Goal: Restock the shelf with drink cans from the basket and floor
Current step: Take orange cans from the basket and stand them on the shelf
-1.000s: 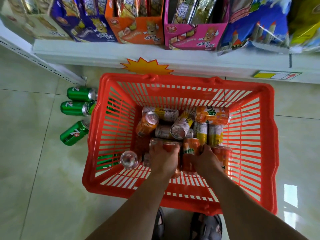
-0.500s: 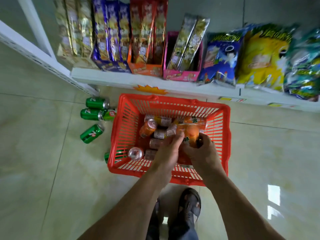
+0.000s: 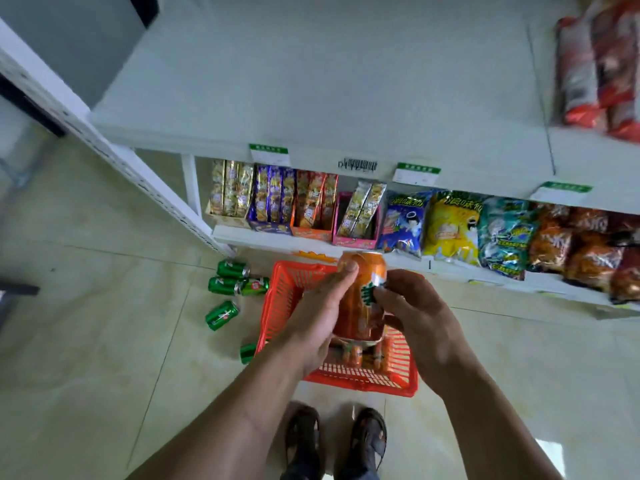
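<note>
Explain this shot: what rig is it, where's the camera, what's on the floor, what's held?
No machine here: a person works with bare hands, and one wide-angle camera on their head looks forward and down, so you see their own arms and feet. The left hand and right hand both grip one orange can, held upright above a red basket standing on the tiled floor. More orange cans lie in the basket, mostly hidden by the hands. Green cans lie on their sides on the floor left of the basket. Ahead, the upper shelf is largely bare, with red packs at its right end; the lower shelf holds snack packs.
</note>
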